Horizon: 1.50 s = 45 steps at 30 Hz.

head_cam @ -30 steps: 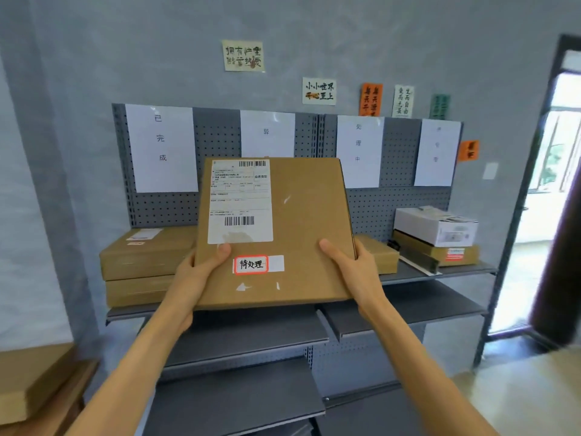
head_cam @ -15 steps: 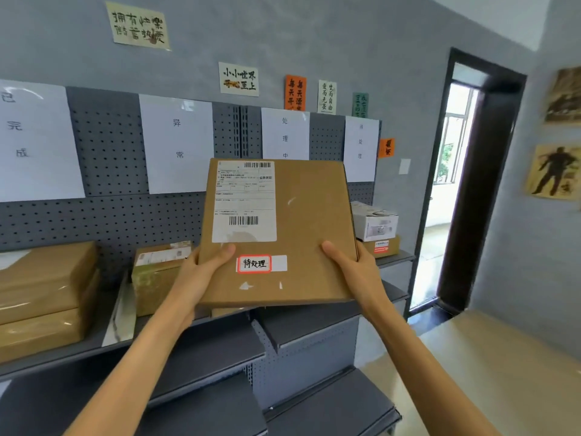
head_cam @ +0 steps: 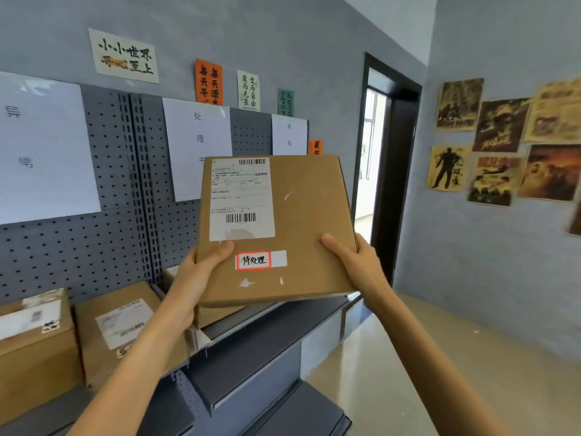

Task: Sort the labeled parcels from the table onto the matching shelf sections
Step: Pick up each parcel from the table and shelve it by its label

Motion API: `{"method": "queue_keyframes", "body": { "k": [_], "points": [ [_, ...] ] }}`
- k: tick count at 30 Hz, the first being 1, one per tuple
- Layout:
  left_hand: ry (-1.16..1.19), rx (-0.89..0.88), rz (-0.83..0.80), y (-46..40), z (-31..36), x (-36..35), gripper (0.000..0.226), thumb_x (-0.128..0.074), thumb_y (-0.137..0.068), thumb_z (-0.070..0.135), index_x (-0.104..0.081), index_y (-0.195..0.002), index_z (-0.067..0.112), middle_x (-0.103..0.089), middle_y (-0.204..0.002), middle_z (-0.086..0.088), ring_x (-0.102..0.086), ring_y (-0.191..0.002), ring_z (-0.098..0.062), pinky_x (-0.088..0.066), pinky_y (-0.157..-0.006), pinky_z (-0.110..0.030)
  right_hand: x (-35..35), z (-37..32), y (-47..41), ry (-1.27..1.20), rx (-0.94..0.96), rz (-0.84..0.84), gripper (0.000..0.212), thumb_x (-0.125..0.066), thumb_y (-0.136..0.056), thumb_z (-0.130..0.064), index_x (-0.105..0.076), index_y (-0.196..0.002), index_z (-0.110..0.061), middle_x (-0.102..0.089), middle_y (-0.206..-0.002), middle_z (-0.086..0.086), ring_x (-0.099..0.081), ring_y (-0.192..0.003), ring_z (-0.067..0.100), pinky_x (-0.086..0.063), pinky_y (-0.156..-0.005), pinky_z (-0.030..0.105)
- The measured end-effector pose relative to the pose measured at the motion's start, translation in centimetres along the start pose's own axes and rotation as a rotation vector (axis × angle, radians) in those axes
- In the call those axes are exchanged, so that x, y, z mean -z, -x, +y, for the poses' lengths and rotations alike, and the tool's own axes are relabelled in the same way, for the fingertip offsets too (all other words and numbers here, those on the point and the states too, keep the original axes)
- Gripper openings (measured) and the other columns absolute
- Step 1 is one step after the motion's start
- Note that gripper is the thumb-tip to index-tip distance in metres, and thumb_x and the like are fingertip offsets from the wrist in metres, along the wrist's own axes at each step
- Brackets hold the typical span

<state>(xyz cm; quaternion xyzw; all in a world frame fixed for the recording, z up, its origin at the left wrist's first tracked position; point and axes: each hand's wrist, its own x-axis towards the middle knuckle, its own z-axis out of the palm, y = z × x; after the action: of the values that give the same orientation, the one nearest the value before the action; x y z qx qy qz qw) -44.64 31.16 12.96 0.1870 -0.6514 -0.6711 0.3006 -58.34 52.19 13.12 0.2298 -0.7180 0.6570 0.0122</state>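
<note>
Two brown cartons (head_cam: 125, 328) sit at far left on the grey shelf (head_cam: 251, 338) beneath the pegboard (head_cam: 110, 247), nearer and lower in view than half a second ago, when a doorway (head_cam: 374, 171) stood further right. Left hand (head_cam: 191, 284) grips the flat cardboard parcel (head_cam: 308, 228) at its lower left corner, thumb curled over the face beside the red-bordered label (head_cam: 253, 260); the parcel is held tilted in the air above the shelf's right section, as before. Right hand (head_cam: 355, 262) clasps the lower right edge, thumb on top, and wall posters (head_cam: 500, 140) now fill the right side.
</note>
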Motion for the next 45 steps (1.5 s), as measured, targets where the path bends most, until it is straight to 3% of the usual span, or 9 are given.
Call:
{"method": "queue_keyframes", "body": {
  "k": [3, 9, 15, 25, 31, 37, 42, 45],
  "points": [
    [0.002, 0.027, -0.05, -2.2, -1.1, -3.5, 0.059, -0.065, -0.083, 0.044, -0.048, -0.134, 0.02, -0.067, -0.104, -0.002, -0.063, -0.087, -0.016, -0.043, -0.064, -0.026, 2.3, 1.4, -1.8, 0.024, -0.042, 0.048, 0.062, -0.065, -0.082, -0.054, -0.045, -0.133, -0.024, -0.061, -0.122, -0.002, -0.063, -0.105, 0.02, -0.052, -0.096, 0.043],
    [-0.011, 0.032, -0.095, -5.6, -2.3, -9.7, 0.055, -0.064, -0.084, 0.044, -0.05, -0.132, 0.021, -0.068, -0.096, 0.004, -0.063, -0.083, -0.011, -0.042, -0.062, -0.023, 6.9, 4.4, -7.0, 0.028, -0.065, 0.046, 0.062, -0.066, -0.081, -0.054, -0.046, -0.13, -0.023, -0.062, -0.12, -0.002, -0.064, -0.102, 0.018, -0.053, -0.095, 0.04],
    [-0.018, 0.039, -0.06, -9.3, -3.4, -16.6, 0.06, -0.069, -0.078, 0.049, -0.052, -0.129, 0.024, -0.07, -0.105, 0.002, -0.065, -0.093, -0.016, -0.047, -0.069, -0.027, 11.8, 7.7, -13.9, 0.026, -0.044, 0.008, 0.058, -0.065, -0.083, -0.053, -0.043, -0.128, -0.025, -0.06, -0.117, -0.004, -0.063, -0.1, 0.015, -0.053, -0.084, 0.031],
    [-0.001, 0.037, 0.086, -14.1, -4.2, -27.6, 0.058, -0.071, -0.079, 0.049, -0.053, -0.128, 0.025, -0.071, -0.106, 0.003, -0.067, -0.097, -0.018, -0.052, -0.088, -0.035, 19.1, 11.1, -26.0, -0.025, -0.035, -0.158, 0.062, -0.066, -0.082, -0.056, -0.047, -0.13, -0.021, -0.063, -0.119, 0.0, -0.064, -0.102, 0.02, -0.053, -0.09, 0.036],
    [-0.012, 0.008, 0.166, -17.2, -1.3, -29.9, 0.057, -0.07, -0.079, 0.051, -0.054, -0.127, 0.026, -0.071, -0.106, 0.003, -0.067, -0.094, -0.016, -0.051, -0.069, -0.031, 19.5, 9.5, -33.0, -0.058, -0.008, -0.26, 0.064, -0.067, -0.082, -0.055, -0.051, -0.13, -0.017, -0.065, -0.117, 0.002, -0.065, -0.101, 0.02, -0.053, -0.088, 0.034],
    [-0.068, 0.009, 0.202, -21.9, -0.2, -30.2, 0.054, -0.069, -0.078, 0.056, -0.058, -0.123, 0.028, -0.071, -0.109, 0.002, -0.066, -0.101, -0.021, -0.052, -0.09, -0.043, 17.9, 8.9, -39.0, -0.073, -0.034, -0.343, 0.063, -0.066, -0.08, -0.059, -0.053, -0.127, -0.019, -0.066, -0.114, 0.002, -0.066, -0.097, 0.019, -0.051, -0.072, 0.027],
    [-0.084, 0.007, 0.224, -26.7, -1.2, -29.9, 0.047, -0.067, -0.079, 0.056, -0.062, -0.117, 0.029, -0.071, -0.107, 0.002, -0.065, -0.099, -0.02, -0.051, -0.092, -0.043, 15.5, 9.9, -44.1, -0.081, -0.055, -0.404, 0.037, -0.066, -0.082, -0.055, -0.057, -0.103, -0.026, -0.068, -0.103, -0.001, -0.067, -0.084, 0.014, -0.049, -0.059, 0.021],
    [-0.084, 0.02, 0.252, -29.7, -1.7, -29.5, 0.048, -0.067, -0.078, 0.058, -0.062, -0.116, 0.029, -0.071, -0.106, 0.001, -0.065, -0.1, -0.021, -0.05, -0.093, -0.045, 13.6, 10.2, -47.1, -0.073, -0.076, -0.436, 0.044, -0.066, -0.082, -0.054, -0.057, -0.112, -0.023, -0.068, -0.102, -0.001, -0.067, -0.082, 0.014, -0.05, -0.054, 0.021]
  ]
}}
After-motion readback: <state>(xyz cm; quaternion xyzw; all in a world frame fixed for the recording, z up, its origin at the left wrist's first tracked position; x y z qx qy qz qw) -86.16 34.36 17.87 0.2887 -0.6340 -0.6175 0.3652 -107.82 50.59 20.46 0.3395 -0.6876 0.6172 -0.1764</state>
